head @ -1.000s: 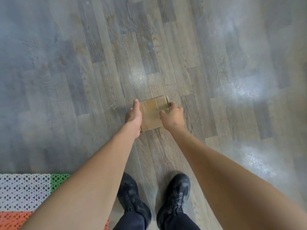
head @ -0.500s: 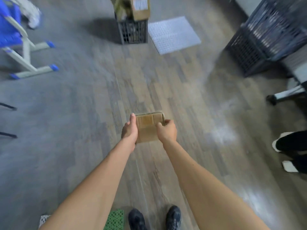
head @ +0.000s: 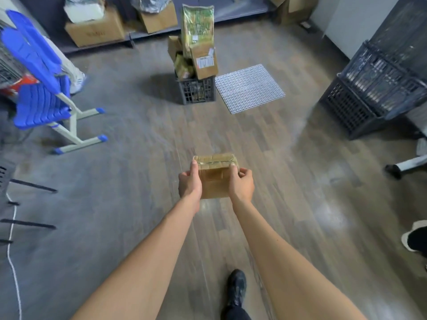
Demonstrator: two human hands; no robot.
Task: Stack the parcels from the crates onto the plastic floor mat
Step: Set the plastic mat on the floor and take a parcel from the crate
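Observation:
I carry a small brown cardboard parcel [head: 215, 179] in front of me, above the wooden floor. My left hand [head: 189, 184] grips its left side and my right hand [head: 241, 184] grips its right side, thumbs on top. Ahead stands a dark plastic crate [head: 196, 91] piled high with parcels [head: 199, 38], some leaning. A white gridded plastic floor mat [head: 249, 87] lies flat just right of that crate, with nothing on it.
A blue chair [head: 39, 88] with white legs stands at the left. Stacked dark crates [head: 379, 84] fill the right side. Cardboard boxes [head: 94, 28] sit on a low shelf at the back. Another person's shoe [head: 414, 237] shows at the right edge.
The view has lifted from the floor at my feet to the room ahead; the crate and white mat came into sight. Both hands keep holding the parcel.

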